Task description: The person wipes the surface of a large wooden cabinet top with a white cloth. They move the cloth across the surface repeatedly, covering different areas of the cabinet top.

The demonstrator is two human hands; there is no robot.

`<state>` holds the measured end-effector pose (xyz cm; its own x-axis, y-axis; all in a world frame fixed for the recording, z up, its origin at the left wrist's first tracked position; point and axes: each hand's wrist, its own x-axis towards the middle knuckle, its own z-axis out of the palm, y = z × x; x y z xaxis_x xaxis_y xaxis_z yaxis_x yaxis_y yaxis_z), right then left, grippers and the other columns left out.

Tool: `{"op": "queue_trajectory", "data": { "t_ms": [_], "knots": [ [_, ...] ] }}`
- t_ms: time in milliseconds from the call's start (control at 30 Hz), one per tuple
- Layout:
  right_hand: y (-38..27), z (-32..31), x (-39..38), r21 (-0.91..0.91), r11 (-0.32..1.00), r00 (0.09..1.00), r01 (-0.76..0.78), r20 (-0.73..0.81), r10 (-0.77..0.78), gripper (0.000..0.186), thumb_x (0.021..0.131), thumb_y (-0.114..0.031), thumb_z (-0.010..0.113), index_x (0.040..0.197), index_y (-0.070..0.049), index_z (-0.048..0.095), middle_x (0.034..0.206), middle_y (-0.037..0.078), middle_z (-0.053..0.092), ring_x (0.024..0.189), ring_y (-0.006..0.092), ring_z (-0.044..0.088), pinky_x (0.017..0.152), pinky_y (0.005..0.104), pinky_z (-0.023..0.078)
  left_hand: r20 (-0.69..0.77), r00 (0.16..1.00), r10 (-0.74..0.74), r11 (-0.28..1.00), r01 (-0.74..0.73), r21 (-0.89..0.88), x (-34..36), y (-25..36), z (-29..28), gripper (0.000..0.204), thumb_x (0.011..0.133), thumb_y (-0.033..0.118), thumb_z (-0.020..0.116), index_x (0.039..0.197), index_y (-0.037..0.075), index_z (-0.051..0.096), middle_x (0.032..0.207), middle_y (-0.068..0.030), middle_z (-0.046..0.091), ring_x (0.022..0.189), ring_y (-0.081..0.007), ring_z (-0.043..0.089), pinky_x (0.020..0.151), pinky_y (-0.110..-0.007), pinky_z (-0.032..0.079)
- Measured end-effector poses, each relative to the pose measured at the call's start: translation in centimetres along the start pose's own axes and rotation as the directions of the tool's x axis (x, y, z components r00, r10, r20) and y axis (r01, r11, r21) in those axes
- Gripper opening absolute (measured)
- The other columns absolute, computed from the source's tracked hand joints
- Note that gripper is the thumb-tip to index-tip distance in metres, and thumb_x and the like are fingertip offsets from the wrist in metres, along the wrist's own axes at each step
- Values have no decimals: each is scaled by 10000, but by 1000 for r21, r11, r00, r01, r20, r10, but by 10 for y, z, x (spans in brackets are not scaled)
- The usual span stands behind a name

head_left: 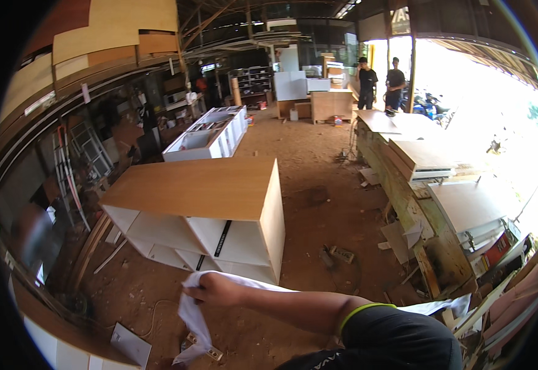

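A white cloth (193,314) is hanging in the near middle of the scene, drooping at its left end and running rightward behind the person's bare forearm. The right hand (216,291) is gripping it in a closed fist, the arm reaching across from the near right. The left hand is staying out of view, so its grip cannot be told. Just beyond, a wood-topped cabinet (195,185) with open white compartments is standing on the dirt floor (312,222). Farther left, a white cabinet frame (237,131) is lying. To the right, a long table (398,192) is carrying boards (426,154); two people (366,86) are standing near its far end.
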<state>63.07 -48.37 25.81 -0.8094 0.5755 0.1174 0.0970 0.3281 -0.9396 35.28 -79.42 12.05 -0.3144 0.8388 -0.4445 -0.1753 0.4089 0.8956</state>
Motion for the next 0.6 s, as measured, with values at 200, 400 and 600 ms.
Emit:
{"op": "queue_trajectory", "data": {
  "t_ms": [200, 400, 600],
  "knots": [
    [-24, 69, 84, 572, 727, 904, -380, 64, 423, 523, 1098, -495, 571, 1176, -4, 732, 994, 126, 787, 849, 199, 755, 727, 359, 618, -206, 968, 141, 985, -158, -70, -129, 12, 14, 208, 996, 209, 668, 860, 53, 649, 665, -73, 601, 477, -183, 509, 434, -344, 412],
    [-21, 51, 37, 115, 983, 989, -140, 54, 135, 545, 1067, -464, 638, 1328, 11, 701, 1058, 144, 788, 968, 210, 763, 858, 380, 621, 223, 954, 203, 978, -207, -3, -153, 77, 93, 384, 989, 360, 760, 1074, -8, 690, 679, -58, 653, 536, -179, 623, 493, -329, 503],
    [-10, 76, -20, 611, 791, 395, 43, 717, -575, 727, 1051, -656, 577, 1322, 15, 647, 1083, 65, 684, 986, 187, 652, 864, 380, 552, 124, 557, 821, 552, -721, -419, -142, 166, 159, 584, 1080, 278, 647, 1550, 34, 400, 947, -61, 665, 775, -221, 685, 835, -383, 593]
  ]
}}
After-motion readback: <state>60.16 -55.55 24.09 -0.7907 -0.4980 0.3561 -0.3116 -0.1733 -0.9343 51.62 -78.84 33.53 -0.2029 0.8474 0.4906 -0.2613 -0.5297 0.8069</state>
